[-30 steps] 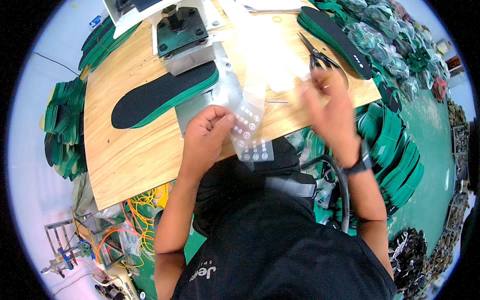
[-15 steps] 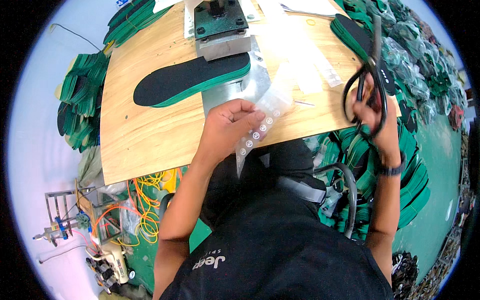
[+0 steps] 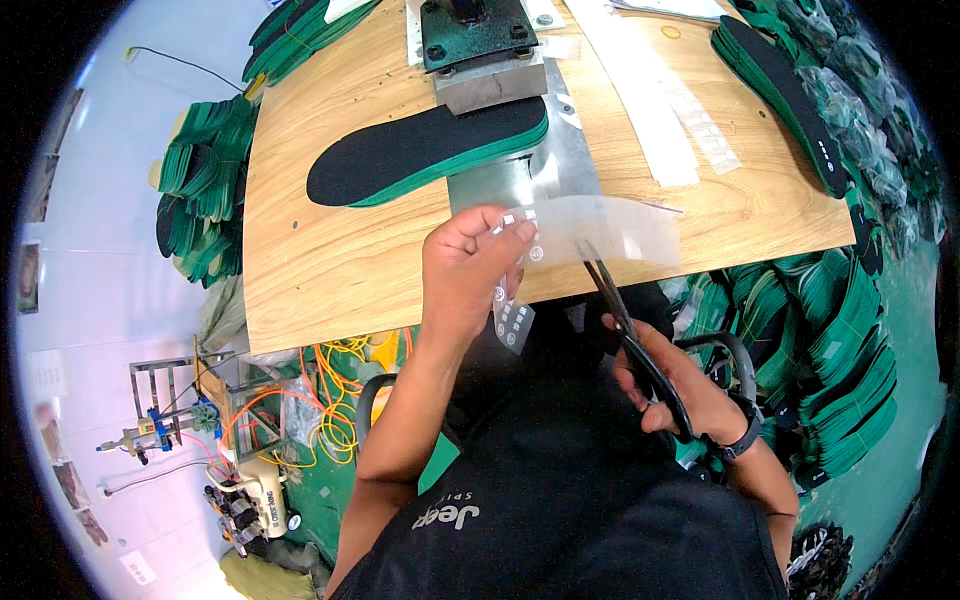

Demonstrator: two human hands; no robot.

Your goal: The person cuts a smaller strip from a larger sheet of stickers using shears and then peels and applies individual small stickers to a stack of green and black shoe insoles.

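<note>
Between the thumb and fingers of my left hand (image 3: 468, 268) is a translucent film strip (image 3: 625, 228) with small white printed marks. One end stretches to the right over the table's front edge; the other hangs below the hand. My right hand (image 3: 668, 375) is closed around the handles of black scissors (image 3: 628, 325). The blades point up and away, their tips at the lower edge of the film. Beyond my left hand, a stack of black-topped green insoles (image 3: 430, 155) lies with one end at the metal block (image 3: 492, 84) of a press.
The wooden table (image 3: 330, 260) carries white strips (image 3: 640, 110) at the far right and more insoles (image 3: 775, 100) along its right edge. Bundled insoles (image 3: 820, 350) are piled below at right. Orange and yellow hoses (image 3: 325, 400) tangle on the floor at left.
My right hand has brought the scissors down and left from the table's right side to the film. In my left hand the film has turned, now reaching out to the right. The view has shifted slightly.
</note>
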